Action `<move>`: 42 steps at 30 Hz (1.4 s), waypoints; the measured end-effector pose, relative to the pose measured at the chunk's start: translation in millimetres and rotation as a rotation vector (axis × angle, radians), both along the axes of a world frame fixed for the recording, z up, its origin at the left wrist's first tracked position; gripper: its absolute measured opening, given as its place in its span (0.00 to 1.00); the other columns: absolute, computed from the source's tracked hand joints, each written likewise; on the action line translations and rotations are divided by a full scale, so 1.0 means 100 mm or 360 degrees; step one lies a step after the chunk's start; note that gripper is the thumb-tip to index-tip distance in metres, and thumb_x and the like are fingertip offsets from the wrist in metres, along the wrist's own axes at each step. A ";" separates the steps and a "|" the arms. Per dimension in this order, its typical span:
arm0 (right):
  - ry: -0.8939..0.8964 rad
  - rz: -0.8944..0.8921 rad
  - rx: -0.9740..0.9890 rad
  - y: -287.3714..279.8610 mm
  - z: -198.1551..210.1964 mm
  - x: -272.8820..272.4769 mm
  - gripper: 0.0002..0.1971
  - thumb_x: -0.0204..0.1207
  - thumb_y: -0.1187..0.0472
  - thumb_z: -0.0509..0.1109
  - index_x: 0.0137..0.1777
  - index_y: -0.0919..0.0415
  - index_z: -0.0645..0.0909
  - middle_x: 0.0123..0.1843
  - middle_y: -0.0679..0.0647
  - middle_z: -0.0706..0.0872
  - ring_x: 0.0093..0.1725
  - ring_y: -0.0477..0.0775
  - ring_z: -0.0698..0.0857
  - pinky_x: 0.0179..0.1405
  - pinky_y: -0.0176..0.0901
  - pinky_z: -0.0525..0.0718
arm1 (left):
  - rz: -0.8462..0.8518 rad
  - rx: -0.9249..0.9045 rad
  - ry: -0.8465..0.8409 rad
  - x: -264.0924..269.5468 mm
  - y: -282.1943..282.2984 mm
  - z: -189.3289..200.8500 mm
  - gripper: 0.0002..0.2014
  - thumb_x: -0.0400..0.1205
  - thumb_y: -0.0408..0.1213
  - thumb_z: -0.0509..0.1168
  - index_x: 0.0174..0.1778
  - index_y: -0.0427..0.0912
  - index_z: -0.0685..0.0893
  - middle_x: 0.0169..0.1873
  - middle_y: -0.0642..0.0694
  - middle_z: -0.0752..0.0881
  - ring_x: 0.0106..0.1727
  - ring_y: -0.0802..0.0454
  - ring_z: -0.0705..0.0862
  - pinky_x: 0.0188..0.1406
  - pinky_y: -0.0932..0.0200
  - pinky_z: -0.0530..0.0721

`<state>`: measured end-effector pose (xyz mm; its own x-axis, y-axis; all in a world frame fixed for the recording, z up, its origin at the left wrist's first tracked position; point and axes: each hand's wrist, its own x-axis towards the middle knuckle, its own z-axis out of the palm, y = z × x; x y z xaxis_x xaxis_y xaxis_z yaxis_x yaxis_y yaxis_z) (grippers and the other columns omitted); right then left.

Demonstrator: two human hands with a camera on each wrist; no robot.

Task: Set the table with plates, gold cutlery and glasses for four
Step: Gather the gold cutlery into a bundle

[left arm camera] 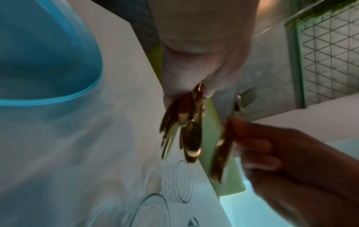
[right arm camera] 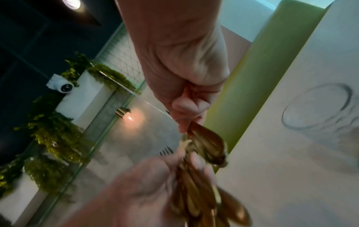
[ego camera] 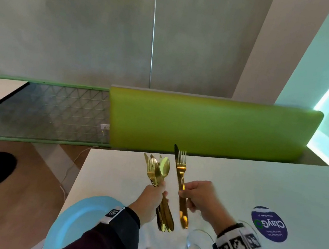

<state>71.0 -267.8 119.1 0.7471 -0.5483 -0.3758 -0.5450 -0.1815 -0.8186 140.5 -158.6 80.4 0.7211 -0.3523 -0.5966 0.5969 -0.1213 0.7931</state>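
Gold cutlery held above the white table [ego camera: 257,181].
Left hand [ego camera: 149,200] grips a cutlery bundle [ego camera: 157,171]; right hand [ego camera: 199,197] pinches a fork and knife [ego camera: 181,169], near the table's far edge.

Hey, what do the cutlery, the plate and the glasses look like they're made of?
Cutlery: polished gold-coloured metal, judging by its mirror-like reflections; plated or solid, cannot tell.
Plate: light blue with a smooth, soft sheen; glazed ceramic or plastic, unclear.
Glasses: clear, see-through, with a rippled texture on the wall; probably glass, possibly clear plastic.
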 end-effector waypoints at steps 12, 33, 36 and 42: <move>0.0088 0.0391 -0.0456 0.66 -0.38 0.97 0.15 0.80 0.61 0.61 0.61 0.52 0.85 0.52 0.54 0.89 0.46 0.50 0.86 0.47 0.39 0.86 | 0.0099 -0.0104 0.0054 0.74 0.25 -0.08 0.17 0.86 0.35 0.55 0.67 0.28 0.75 0.33 0.41 0.79 0.35 0.49 0.80 0.33 0.57 0.78; 0.0433 0.1052 -0.0635 0.94 -0.87 1.53 0.21 0.82 0.61 0.61 0.73 0.67 0.66 0.68 0.63 0.78 0.66 0.61 0.80 0.61 0.46 0.78 | 0.0301 0.0068 0.0269 1.04 0.46 -0.42 0.18 0.87 0.40 0.55 0.69 0.33 0.74 0.62 0.36 0.81 0.69 0.40 0.76 0.69 0.52 0.72; 0.0452 0.1055 -0.0634 0.94 -0.99 1.58 0.22 0.81 0.58 0.62 0.72 0.66 0.67 0.67 0.62 0.80 0.65 0.60 0.81 0.58 0.44 0.78 | 0.0297 0.0133 0.0244 1.05 0.45 -0.43 0.19 0.87 0.40 0.55 0.70 0.31 0.73 0.67 0.36 0.79 0.71 0.40 0.75 0.70 0.53 0.70; 0.0415 0.1015 -0.0633 0.91 -1.15 1.65 0.19 0.82 0.60 0.56 0.71 0.66 0.65 0.66 0.64 0.81 0.64 0.63 0.82 0.59 0.49 0.79 | 0.0124 0.0276 0.0182 1.14 0.54 -0.59 0.29 0.81 0.52 0.61 0.74 0.38 0.73 0.73 0.41 0.75 0.76 0.44 0.70 0.79 0.48 0.63</move>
<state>236.2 -177.0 4.0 0.8772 -0.1742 -0.4475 -0.4025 -0.7750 -0.4872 254.7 -104.3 21.7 0.6665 -0.1830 -0.7227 0.6945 -0.2000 0.6911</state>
